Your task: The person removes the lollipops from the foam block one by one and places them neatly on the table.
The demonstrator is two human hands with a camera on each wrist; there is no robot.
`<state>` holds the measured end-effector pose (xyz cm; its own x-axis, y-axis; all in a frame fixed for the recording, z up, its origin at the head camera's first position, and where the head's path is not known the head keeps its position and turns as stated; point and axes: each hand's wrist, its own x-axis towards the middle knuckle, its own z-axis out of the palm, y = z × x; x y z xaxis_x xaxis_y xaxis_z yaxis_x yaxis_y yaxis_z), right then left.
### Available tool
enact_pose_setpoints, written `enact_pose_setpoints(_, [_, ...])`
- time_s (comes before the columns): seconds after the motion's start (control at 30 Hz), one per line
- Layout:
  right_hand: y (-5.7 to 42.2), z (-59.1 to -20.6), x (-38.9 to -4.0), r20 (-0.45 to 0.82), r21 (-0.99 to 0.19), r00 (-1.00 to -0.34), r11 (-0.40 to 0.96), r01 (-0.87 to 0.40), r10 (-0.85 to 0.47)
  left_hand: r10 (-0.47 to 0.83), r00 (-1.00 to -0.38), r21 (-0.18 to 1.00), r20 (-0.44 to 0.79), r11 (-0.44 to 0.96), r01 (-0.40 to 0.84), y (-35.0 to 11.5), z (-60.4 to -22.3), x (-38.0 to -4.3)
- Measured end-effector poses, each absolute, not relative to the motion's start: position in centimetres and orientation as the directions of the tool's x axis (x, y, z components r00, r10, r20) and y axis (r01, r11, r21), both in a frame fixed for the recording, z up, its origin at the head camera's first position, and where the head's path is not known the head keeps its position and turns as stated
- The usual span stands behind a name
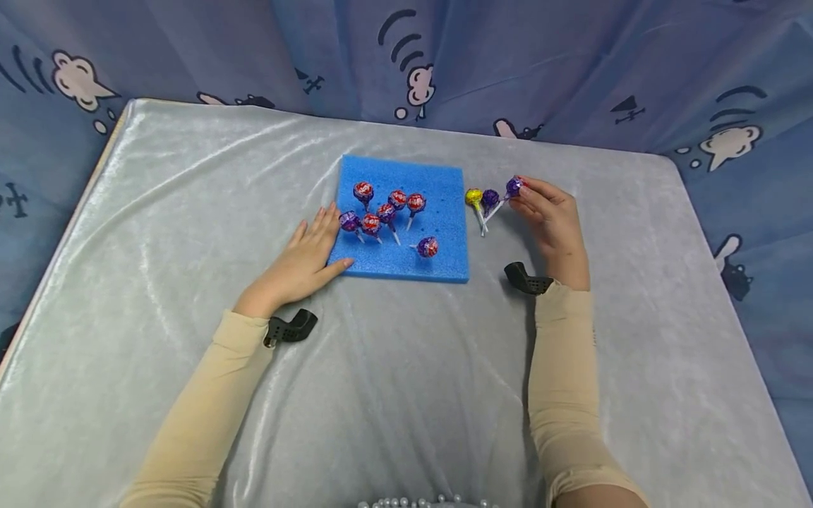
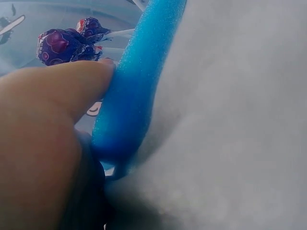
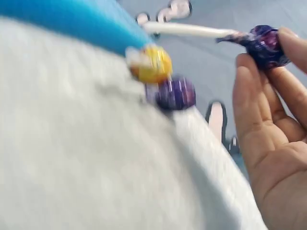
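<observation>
My right hand (image 1: 551,222) pinches a purple-wrapped lollipop (image 1: 514,186) by its candy head. In the right wrist view, thumb and fingertips grip the head, and the white stick points left. On the cloth just left of that hand lie a yellow lollipop (image 1: 473,197) and another purple lollipop (image 1: 490,198). My left hand (image 1: 303,261), fingers extended, rests at the left edge of a blue foam board (image 1: 406,173). The left wrist view has its thumb (image 2: 91,79) against the board's side. Several red-and-purple lollipops, such as one (image 1: 363,191) near the back, stand stick-down in the foam.
A pale velvety cloth (image 1: 394,395) covers the table. One lollipop (image 1: 428,247) leans low near the board's front right. Small holes dot the foam. A blue patterned curtain (image 1: 546,63) hangs behind the table's far edge.
</observation>
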<state>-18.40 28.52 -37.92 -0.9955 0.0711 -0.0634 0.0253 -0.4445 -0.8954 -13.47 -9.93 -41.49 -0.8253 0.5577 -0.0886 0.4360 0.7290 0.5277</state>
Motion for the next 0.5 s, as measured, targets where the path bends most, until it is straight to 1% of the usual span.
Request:
enact_pose_setpoints(0.1, [29.4, -38.5, -18.5, -0.081, -0.884, -0.995, -0.466, 0.048, 0.050, 0.554, -0.828, 0.529, -0.090, 0.731, 0.432, -10.1, -41.4, -13.4])
enact_pose_setpoints(0.2, [29.9, -39.0, -18.6, -0.101, -0.895, -0.994, -0.440, 0.071, 0.043, 0.552, -0.829, 0.530, -0.089, 0.731, 0.430, -10.2, -41.3, -13.4])
enact_pose_setpoints(0.37, [30.1, -39.6, -18.8, -0.135, -0.950, -0.988, -0.292, 0.110, 0.069, 0.554, -0.828, 0.529, -0.089, 0.731, 0.432, -10.1, -41.3, -13.5])
enact_pose_setpoints(0.5, [29.8, -40.1, -18.9, -0.129, -0.977, -0.982, -0.185, 0.103, 0.135, 0.558, -0.824, 0.530, -0.096, 0.730, 0.432, -9.9, -41.4, -13.5])
